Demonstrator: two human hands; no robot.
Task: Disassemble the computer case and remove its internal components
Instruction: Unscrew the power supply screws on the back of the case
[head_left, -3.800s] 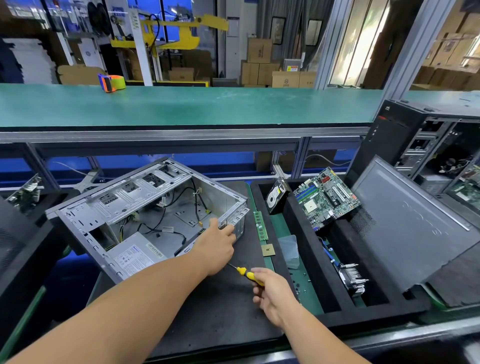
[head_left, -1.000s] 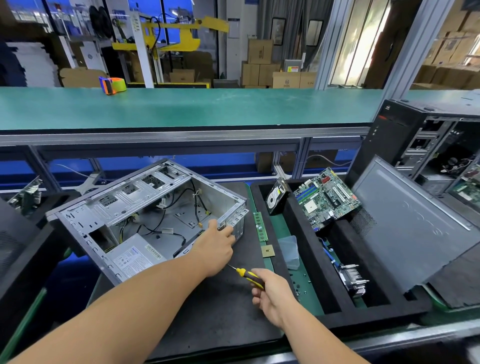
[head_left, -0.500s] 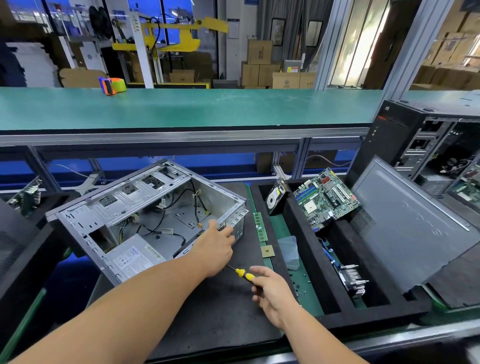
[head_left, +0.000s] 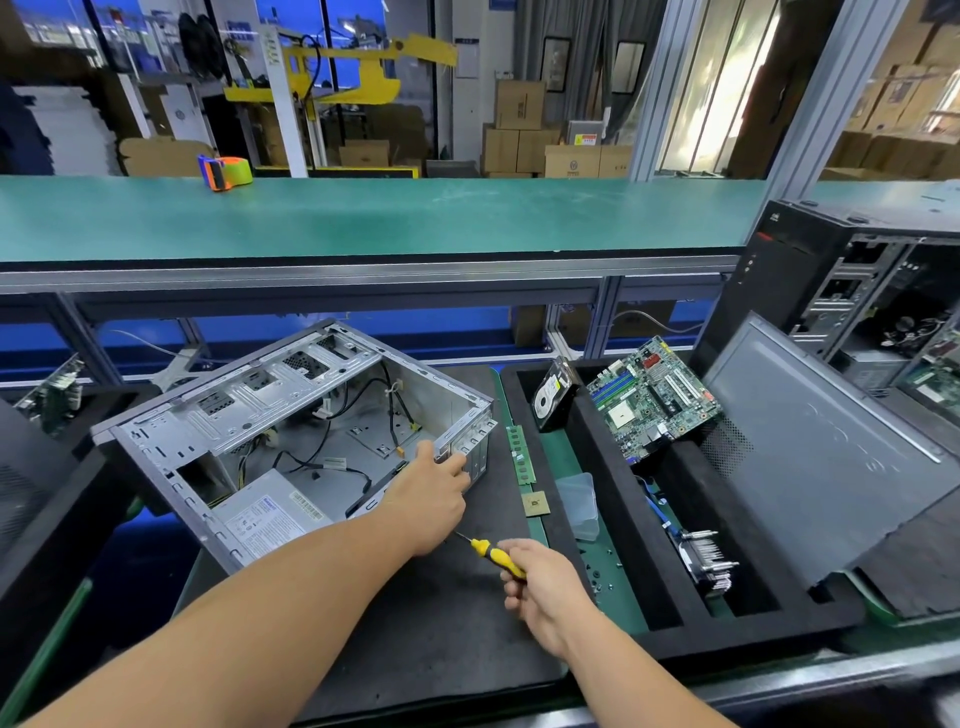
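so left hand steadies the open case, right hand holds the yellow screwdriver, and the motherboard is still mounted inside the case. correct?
Not quite. The head view shows the motherboard out of the case, propped in the black foam tray to its right. The rest holds: left hand steadies the case, right hand holds the yellow screwdriver.

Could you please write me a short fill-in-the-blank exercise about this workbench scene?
1. The right hand holds a yellow ____.
2. The left hand grips the open ____.
3. The motherboard leans in a black ____.
4. The tape dispenser sits on the ____ shelf.

Missing words: screwdriver; case; tray; green
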